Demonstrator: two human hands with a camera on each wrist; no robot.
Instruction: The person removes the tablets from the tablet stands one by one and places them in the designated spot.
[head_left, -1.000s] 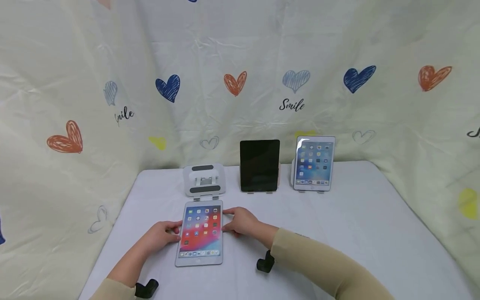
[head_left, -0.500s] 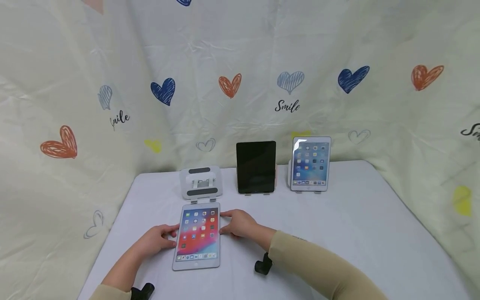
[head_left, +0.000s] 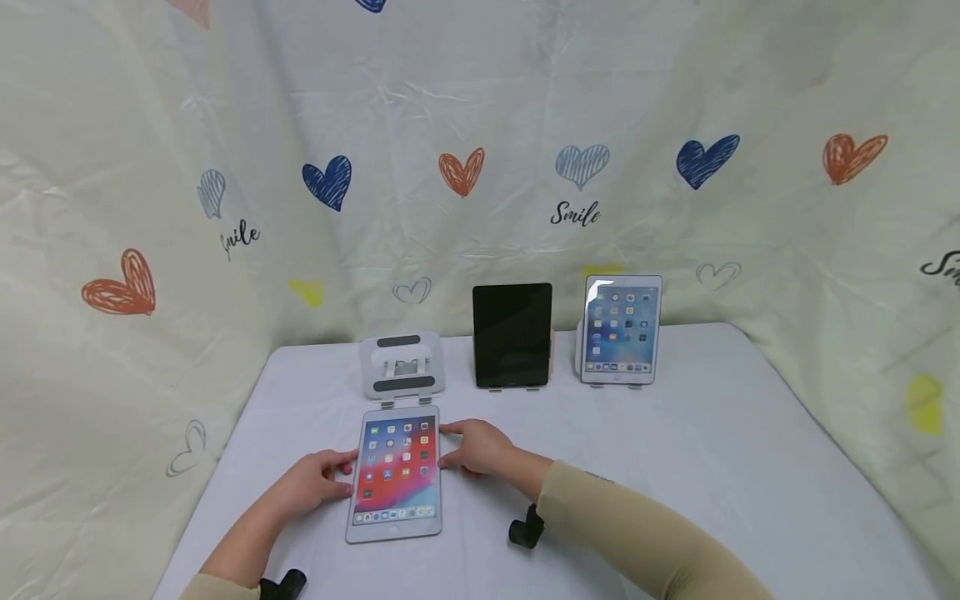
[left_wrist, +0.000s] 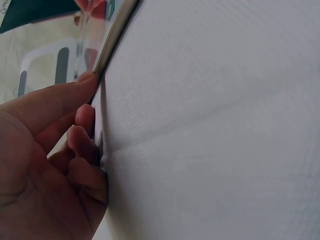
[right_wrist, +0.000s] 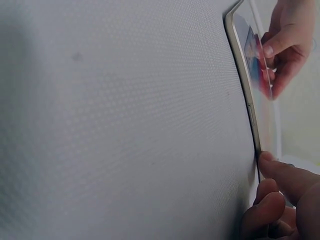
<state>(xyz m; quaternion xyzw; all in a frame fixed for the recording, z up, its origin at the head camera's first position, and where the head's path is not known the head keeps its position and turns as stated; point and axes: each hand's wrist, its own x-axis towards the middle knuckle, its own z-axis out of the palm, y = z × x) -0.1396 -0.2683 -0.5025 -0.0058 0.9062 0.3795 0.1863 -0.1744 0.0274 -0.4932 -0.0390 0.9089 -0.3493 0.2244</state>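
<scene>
A white tablet with a lit red and blue home screen lies face up, close on the white tablecloth. At its left long edge, my left hand holds it with thumb and index finger. Opposite, my right hand holds the right edge by thumb and index fingertips. The left wrist view shows the left thumb on the tablet's rim, other fingers curled by the cloth. In the right wrist view the right thumb meets the rim. Beyond the tablet's top edge, a light grey tablet stand with dark pads faces up.
A black-screened tablet stands propped at the back middle, and a white tablet with a blue screen leans on a stand to its right. A curtain printed with hearts hangs behind the table. Black wrist cameras sit under both forearms.
The head view has shifted slightly. Both hands stay at the tablet's edges, and the tablet keeps its place in front of the stand.
</scene>
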